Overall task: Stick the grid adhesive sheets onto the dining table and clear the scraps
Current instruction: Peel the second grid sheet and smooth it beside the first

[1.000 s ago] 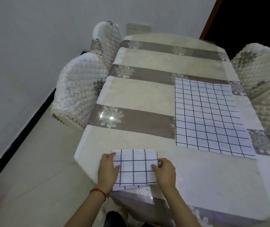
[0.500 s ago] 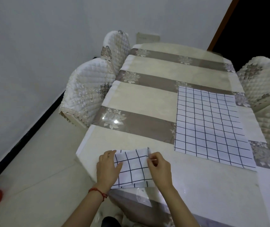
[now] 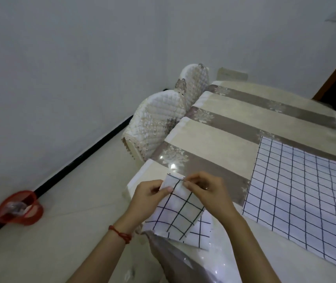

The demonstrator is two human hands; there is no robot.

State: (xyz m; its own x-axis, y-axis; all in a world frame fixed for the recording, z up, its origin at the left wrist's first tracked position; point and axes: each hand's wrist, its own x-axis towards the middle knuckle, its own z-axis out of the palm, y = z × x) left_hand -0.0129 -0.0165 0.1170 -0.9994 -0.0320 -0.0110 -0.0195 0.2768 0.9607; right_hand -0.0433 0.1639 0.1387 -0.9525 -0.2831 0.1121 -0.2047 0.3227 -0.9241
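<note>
Sheet in hand: small grid sheet (image 3: 180,209), raised off the near-left corner of the worktop (image 3: 224,127), tilted up toward the camera; its lower part hangs over a second layer of the same pattern lying at the corner.
Left hand (image 3: 148,193): pinching the upper left edge of the small sheet between thumb and fingers, apparently to steady it.
Right hand (image 3: 207,188): fingertips pinched on the top corner of the small sheet, right beside the left hand; the grip suggests the backing is being picked apart from the film at that corner.
Reason for lift: judged necessary, since a corner is hard to split while the sheet lies flat.
Large sheet (image 3: 301,193): lying flat on the right half of the worktop, well apart from the hands; whether it is fully stuck cannot be told.
Bin (image 3: 19,208): red, on the floor to the left near the wall, with something pale inside; likely placed there for scraps.
Chairs (image 3: 163,119): two quilted covers along the left side, tucked against the worktop.
Progress: small sheet not yet applied.
Risk: film may fold onto itself once freed.
</note>
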